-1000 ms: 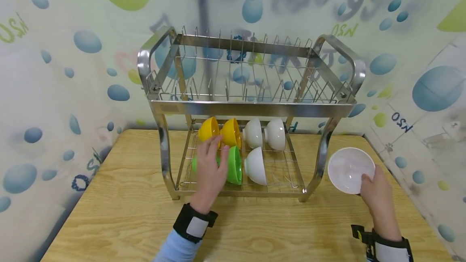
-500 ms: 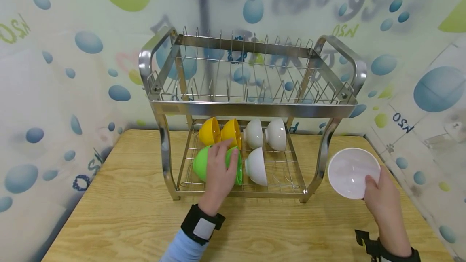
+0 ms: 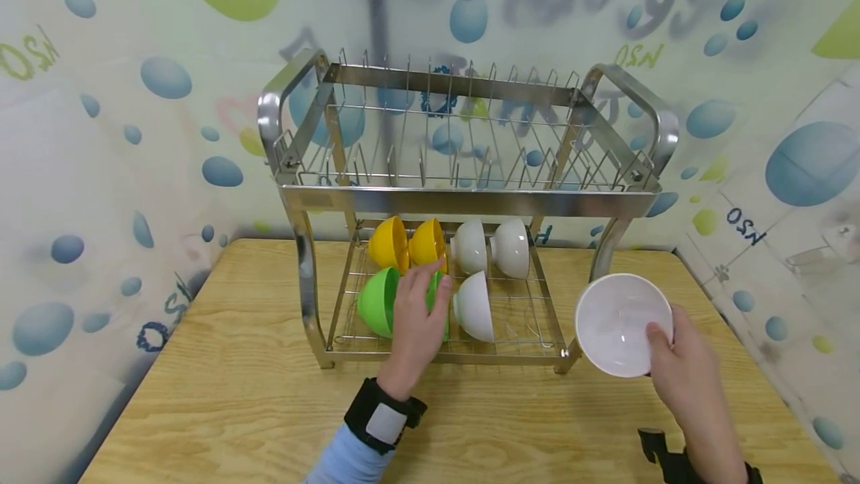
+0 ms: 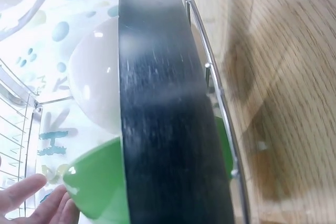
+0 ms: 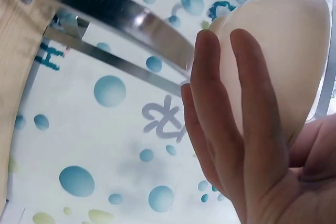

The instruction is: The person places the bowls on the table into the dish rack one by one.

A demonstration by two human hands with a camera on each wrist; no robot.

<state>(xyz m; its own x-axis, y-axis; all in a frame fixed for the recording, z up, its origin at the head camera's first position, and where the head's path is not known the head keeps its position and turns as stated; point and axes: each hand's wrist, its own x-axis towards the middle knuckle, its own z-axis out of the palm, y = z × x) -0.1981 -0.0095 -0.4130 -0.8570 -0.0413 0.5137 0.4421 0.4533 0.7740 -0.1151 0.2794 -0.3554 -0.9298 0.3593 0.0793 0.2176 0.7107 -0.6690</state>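
My right hand [image 3: 688, 372] grips a white bowl [image 3: 614, 327] by its near right rim, thumb inside. The right wrist view shows its fingers spread along the outside of that bowl [image 5: 278, 61]. The left hand [image 3: 418, 323] reaches over the right green bowl [image 3: 440, 286], its fingers fairly straight and hiding much of it. In the left wrist view its fingertips [image 4: 50, 205] are at the edge of a green bowl [image 4: 100, 177]; whether they press on it I cannot tell. Another green bowl [image 3: 378, 303] leans left of that hand, and a white bowl [image 3: 474, 308] to its right.
A two-tier metal dish rack [image 3: 470, 202] stands on the wooden table [image 3: 222, 364] against a patterned wall. Two yellow bowls [image 3: 387, 243] and two white bowls [image 3: 510, 249] form the lower tier's back row. Wire prongs line the upper tier.
My left hand has shifted right, from over the left green bowl to the right one. The right hand has carried its white bowl a little left and nearer the rack.
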